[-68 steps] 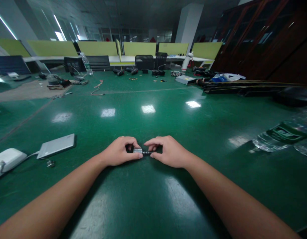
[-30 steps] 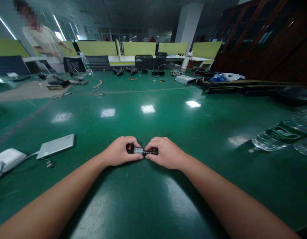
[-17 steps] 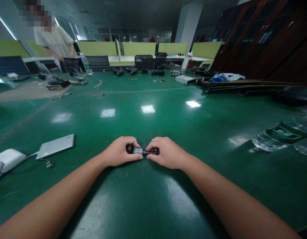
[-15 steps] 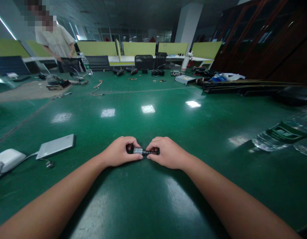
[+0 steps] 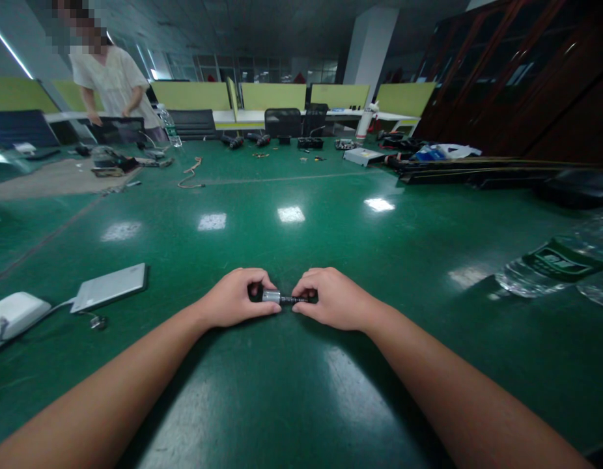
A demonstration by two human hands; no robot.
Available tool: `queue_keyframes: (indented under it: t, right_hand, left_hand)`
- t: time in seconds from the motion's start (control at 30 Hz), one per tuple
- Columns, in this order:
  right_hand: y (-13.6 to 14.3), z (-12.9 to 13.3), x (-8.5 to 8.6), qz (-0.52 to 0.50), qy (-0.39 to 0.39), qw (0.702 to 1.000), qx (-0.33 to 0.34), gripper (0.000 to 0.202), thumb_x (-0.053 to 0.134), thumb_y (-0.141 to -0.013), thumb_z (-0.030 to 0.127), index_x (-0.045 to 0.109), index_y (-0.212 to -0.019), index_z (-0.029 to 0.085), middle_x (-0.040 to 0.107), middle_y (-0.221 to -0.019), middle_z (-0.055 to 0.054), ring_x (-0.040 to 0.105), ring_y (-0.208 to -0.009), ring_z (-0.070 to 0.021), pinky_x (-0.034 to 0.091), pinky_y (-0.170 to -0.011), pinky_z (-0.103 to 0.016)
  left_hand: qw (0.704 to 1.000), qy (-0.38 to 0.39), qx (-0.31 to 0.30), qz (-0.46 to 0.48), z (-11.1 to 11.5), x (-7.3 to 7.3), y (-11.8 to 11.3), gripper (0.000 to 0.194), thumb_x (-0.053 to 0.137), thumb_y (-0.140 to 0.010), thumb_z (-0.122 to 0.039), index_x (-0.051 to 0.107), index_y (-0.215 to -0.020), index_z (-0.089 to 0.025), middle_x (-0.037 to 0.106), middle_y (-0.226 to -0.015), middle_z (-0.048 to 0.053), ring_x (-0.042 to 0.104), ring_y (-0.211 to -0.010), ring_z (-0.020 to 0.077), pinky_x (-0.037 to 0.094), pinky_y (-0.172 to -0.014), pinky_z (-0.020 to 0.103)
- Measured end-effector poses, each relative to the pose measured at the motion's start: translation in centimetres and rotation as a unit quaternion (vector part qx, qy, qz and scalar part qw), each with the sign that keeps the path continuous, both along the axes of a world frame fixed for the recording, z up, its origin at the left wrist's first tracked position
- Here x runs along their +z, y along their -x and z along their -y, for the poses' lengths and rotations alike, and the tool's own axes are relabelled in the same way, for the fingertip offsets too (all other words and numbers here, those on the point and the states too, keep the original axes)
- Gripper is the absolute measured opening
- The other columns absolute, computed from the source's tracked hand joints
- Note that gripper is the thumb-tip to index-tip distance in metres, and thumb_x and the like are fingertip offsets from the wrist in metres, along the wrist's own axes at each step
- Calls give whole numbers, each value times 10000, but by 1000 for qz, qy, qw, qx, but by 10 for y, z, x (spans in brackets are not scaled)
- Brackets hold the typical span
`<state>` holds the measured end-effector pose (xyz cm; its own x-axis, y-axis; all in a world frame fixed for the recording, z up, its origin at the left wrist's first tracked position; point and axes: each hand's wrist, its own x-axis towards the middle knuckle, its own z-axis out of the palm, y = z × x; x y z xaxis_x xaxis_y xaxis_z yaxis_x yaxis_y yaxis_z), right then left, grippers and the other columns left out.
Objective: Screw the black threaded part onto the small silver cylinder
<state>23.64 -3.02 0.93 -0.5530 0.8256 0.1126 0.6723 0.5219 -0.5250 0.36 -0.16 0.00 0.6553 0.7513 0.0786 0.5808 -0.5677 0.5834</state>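
On the green table [image 5: 301,404], my left hand [image 5: 236,298] pinches the silver end of a small cylindrical part [image 5: 271,297] between thumb and fingers. My right hand [image 5: 333,299] grips the thin black end [image 5: 295,300] that sticks out of the silver piece. Both hands rest on the tabletop, knuckles up, and the part spans the small gap between them. The ends inside my fingers are hidden.
A grey flat device [image 5: 110,286] and a white box [image 5: 13,314] joined by a cable lie at the left. A plastic water bottle [image 5: 555,264] lies at the right. Tools, a bottle [image 5: 169,127] and clutter line the far edge. A person [image 5: 113,88] stands at far left.
My right hand has slid slightly right along the black end, showing more of it. The person at the far left has walked in and moved rightward along the table's far edge.
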Motion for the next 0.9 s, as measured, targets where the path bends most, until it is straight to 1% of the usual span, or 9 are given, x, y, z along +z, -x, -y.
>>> queue_keyframes:
  t: [0.23,0.5,0.9]
  right_hand:
    - [-5,-1,2,14,9,1000,-7,118,721,-774,238,753,-874,183,683,-801,-35,585,-726,-140,411,-666,-258]
    - [-10,-1,4,26,6,1000,-3,124,714,-783,255,763,-871,183,696,-819,-36,601,-755,-145,415,-685,-266]
    - [-14,-3,4,26,14,1000,-10,111,720,-772,240,761,-859,184,682,-799,-31,584,-703,-130,401,-640,-256]
  left_hand:
    - [1000,5,-3,2,0,1,0,264,725,-777,-414,691,-898,-182,674,-809,11,573,-702,145,388,-638,239]
    - [1000,16,3,-4,1,2,-2,270,726,-772,-416,692,-891,-176,664,-786,10,566,-687,144,381,-626,237]
    - [1000,14,3,-2,1,3,-1,270,722,-776,-428,695,-885,-183,659,-778,6,562,-685,142,378,-624,238]
